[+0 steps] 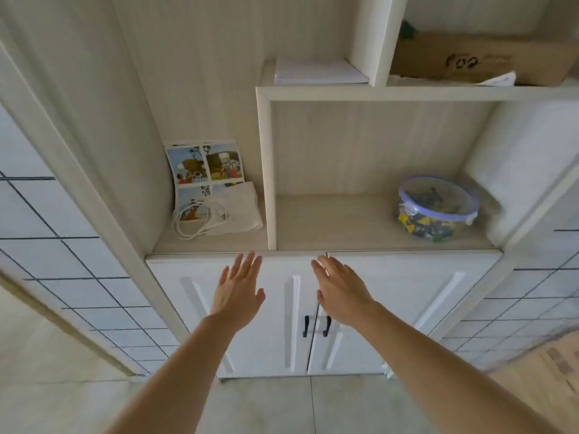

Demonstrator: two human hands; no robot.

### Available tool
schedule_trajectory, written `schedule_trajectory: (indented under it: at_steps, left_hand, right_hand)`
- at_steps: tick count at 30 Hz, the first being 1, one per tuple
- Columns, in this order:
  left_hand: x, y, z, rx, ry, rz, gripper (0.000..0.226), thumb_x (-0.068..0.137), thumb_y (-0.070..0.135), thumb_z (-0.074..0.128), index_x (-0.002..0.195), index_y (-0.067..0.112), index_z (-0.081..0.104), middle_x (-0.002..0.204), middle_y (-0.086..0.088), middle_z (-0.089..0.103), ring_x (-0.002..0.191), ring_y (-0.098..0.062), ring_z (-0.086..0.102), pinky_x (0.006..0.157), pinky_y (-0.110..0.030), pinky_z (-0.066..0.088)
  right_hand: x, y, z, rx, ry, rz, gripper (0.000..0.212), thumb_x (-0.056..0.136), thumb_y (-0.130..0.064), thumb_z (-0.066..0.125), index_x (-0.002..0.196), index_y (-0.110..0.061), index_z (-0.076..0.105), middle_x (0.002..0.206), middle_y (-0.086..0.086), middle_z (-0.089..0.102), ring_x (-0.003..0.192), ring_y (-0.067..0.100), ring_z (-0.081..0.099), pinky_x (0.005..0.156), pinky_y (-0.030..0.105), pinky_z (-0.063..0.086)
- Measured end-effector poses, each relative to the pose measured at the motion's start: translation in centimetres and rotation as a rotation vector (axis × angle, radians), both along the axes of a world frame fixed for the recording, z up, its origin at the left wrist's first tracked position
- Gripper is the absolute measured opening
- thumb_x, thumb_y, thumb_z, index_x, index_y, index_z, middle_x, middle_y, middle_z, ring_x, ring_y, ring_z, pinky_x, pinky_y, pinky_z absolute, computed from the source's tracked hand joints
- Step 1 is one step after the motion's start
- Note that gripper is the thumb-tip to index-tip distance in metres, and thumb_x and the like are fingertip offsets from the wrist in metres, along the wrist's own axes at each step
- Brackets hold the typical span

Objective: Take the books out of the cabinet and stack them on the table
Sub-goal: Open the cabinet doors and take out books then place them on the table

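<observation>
Books are scarce here: one white book (319,72) lies flat on the upper shelf (407,93), and a picture book (203,170) leans at the back left corner of the lower shelf (344,227). Better to reach for one book at a time and grip its spine edge. Left hand (239,289) and right hand (340,289) hover spread before the white cabinet doors (407,308), holding nothing.

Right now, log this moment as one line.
left hand: open, empty | right hand: open, empty | cabinet doors: closed | books: none visible
</observation>
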State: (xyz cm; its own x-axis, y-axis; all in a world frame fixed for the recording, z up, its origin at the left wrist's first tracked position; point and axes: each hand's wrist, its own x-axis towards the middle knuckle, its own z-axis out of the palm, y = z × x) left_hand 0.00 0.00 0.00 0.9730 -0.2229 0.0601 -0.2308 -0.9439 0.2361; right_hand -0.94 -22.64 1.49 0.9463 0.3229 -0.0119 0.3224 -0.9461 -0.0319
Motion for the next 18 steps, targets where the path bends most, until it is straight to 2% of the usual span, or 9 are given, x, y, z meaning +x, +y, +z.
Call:
schedule_trajectory:
  at_steps: [4, 7, 12, 15, 18]
  left_hand:
    - [2.6, 0.0, -1.6, 0.053, 0.102, 0.045, 0.077, 0.099, 0.035, 0.045, 0.155, 0.021, -0.006, 0.163, 0.005, -0.010, 0.150, -0.018, -0.011, 0.122, -0.047, 0.000]
    - [3.2, -0.7, -3.2, 0.075, 0.085, 0.090, 0.082, 0.097, 0.036, 0.047, 0.154, 0.023, -0.011, 0.162, 0.008, -0.012, 0.149, -0.017, -0.014, 0.120, -0.050, -0.004]
    - [3.3, -2.4, -4.0, 0.057, 0.009, 0.179, 0.087, 0.089, 0.037, 0.055, 0.155, 0.028, -0.001, 0.163, 0.008, -0.005, 0.150, -0.019, -0.011, 0.118, -0.052, -0.008]
    - [3.4, -2.8, -4.3, 0.079, -0.020, 0.210, 0.091, 0.084, 0.039, 0.058, 0.154, 0.033, -0.001, 0.163, 0.005, 0.002, 0.151, -0.022, -0.006, 0.118, -0.057, -0.004]
    - [3.1, -3.5, -4.2, 0.114, -0.009, 0.235, 0.096, 0.083, 0.037, 0.059, 0.150, 0.041, -0.010, 0.163, -0.001, 0.005, 0.150, -0.028, -0.003, 0.117, -0.060, -0.003]
  right_hand:
    - [3.6, 0.1, -1.3, -0.053, 0.037, -0.050, 0.073, 0.095, -0.024, 0.045, 0.151, -0.003, 0.002, 0.160, 0.014, 0.002, 0.148, 0.028, 0.005, 0.119, 0.043, 0.018]
    - [4.7, -0.2, -3.0, -0.096, 0.048, -0.034, 0.075, 0.091, -0.012, 0.045, 0.149, 0.003, 0.000, 0.160, 0.018, -0.005, 0.148, 0.032, 0.003, 0.120, 0.045, 0.013]
    - [4.5, -0.2, -5.7, -0.093, -0.078, -0.039, 0.089, 0.073, -0.003, 0.065, 0.147, 0.008, 0.016, 0.156, 0.027, 0.013, 0.144, 0.041, 0.017, 0.116, 0.051, 0.020]
    - [4.7, -0.1, -6.1, -0.020, -0.129, -0.034, 0.090, 0.057, 0.006, 0.071, 0.138, 0.014, 0.035, 0.146, 0.033, 0.032, 0.136, 0.045, 0.033, 0.110, 0.049, 0.035]
    - [3.7, -0.2, -6.0, -0.007, -0.126, 0.001, 0.083, 0.060, 0.007, 0.069, 0.136, 0.015, 0.037, 0.144, 0.035, 0.036, 0.135, 0.045, 0.035, 0.109, 0.048, 0.037]
